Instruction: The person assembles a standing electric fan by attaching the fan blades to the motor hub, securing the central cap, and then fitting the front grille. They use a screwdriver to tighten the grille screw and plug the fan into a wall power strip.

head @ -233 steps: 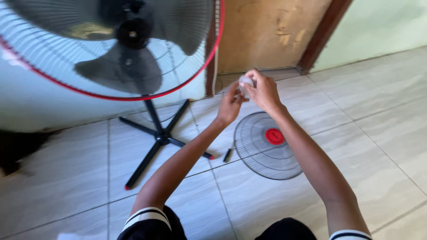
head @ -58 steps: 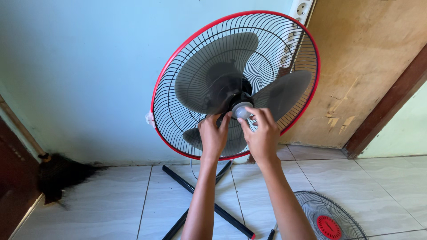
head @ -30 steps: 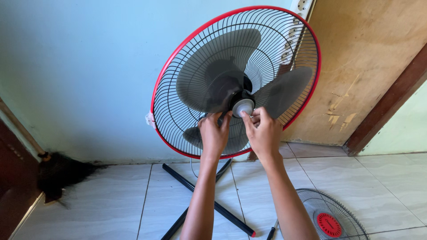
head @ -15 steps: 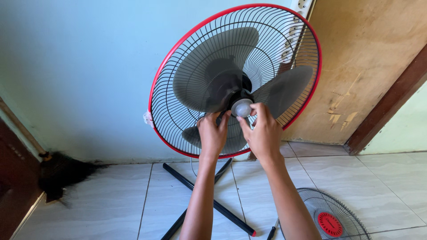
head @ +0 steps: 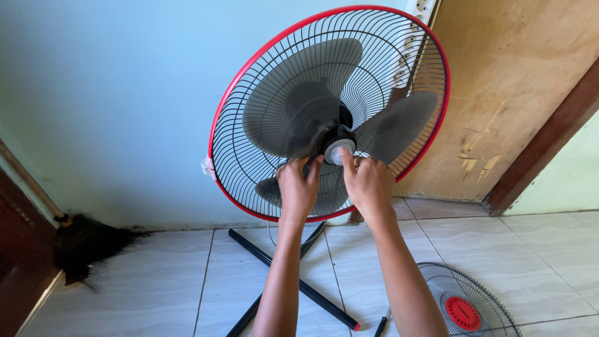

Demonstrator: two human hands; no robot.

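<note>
A standing fan faces me with its front grille off: a red-rimmed black wire rear guard (head: 249, 100) and grey translucent blades (head: 299, 93). At the blade hub sits a small clear round cap (head: 340, 151). My right hand (head: 368, 184) has its thumb and fingertips on that cap. My left hand (head: 299, 187) is just left of the hub, fingers touching the lower blade and the hub's dark base.
The detached front grille (head: 468, 302) with a red centre disc lies on the tiled floor at the lower right. The fan's black cross-shaped base legs (head: 293, 281) spread under my arms. A screwdriver (head: 382, 323) lies beside them. A dark broom head (head: 87, 240) rests at the left wall.
Earlier I held the small cap in both hands over the floor; since then I brought it up to the fan hub. In the last second my hands shifted slightly on the cap.
</note>
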